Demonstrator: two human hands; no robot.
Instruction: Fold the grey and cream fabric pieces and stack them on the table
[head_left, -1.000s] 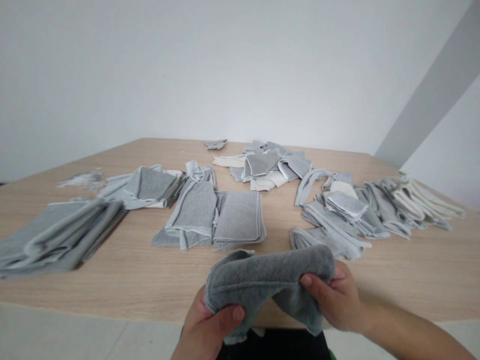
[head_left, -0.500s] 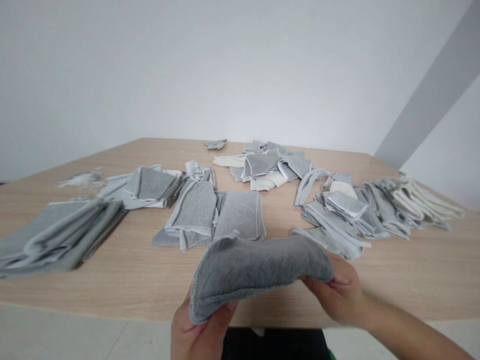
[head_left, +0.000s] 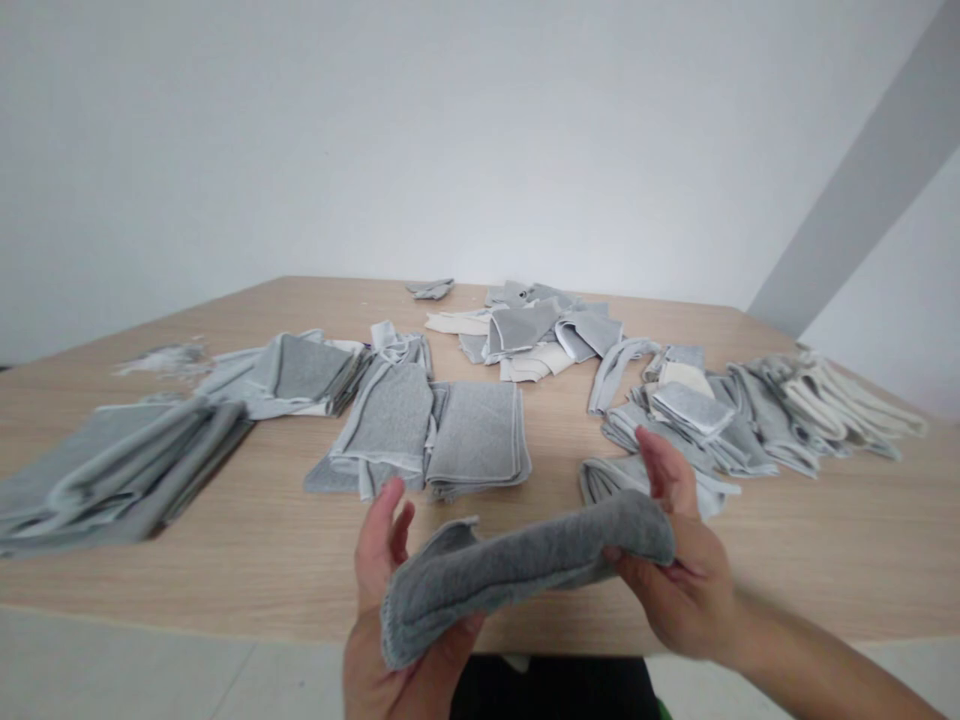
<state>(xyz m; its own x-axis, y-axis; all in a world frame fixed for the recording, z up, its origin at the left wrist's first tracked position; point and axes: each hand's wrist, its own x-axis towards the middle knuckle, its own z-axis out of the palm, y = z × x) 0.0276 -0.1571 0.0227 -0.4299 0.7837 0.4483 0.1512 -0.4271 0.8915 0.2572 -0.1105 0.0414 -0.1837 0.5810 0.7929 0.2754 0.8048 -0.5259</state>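
Note:
A grey padded fabric piece [head_left: 525, 560], sewn along its edges, is held above the front edge of the table. My left hand [head_left: 405, 640] grips its left end, thumb underneath and fingers raised behind it. At the other end, my right hand [head_left: 686, 570] has its thumb on the near side, with some fingers pointing up. The piece slopes a little, its right end higher, and a flap sticks up near the left. Just beyond it lies a stack of grey fabric rectangles [head_left: 480, 435].
Folded grey cloth [head_left: 127, 465] covers the table's left side, with white fluff [head_left: 166, 360] behind it. Grey and cream scraps [head_left: 536, 330] are heaped at the back. More folded fabric pieces [head_left: 697, 410] lie on the right. A white wall stands behind the wooden table [head_left: 285, 560].
The padded piece has tipped, so its broad face shows less and it looks narrower. Fingers of both hands have lifted into view behind it. The fabric on the table has not moved.

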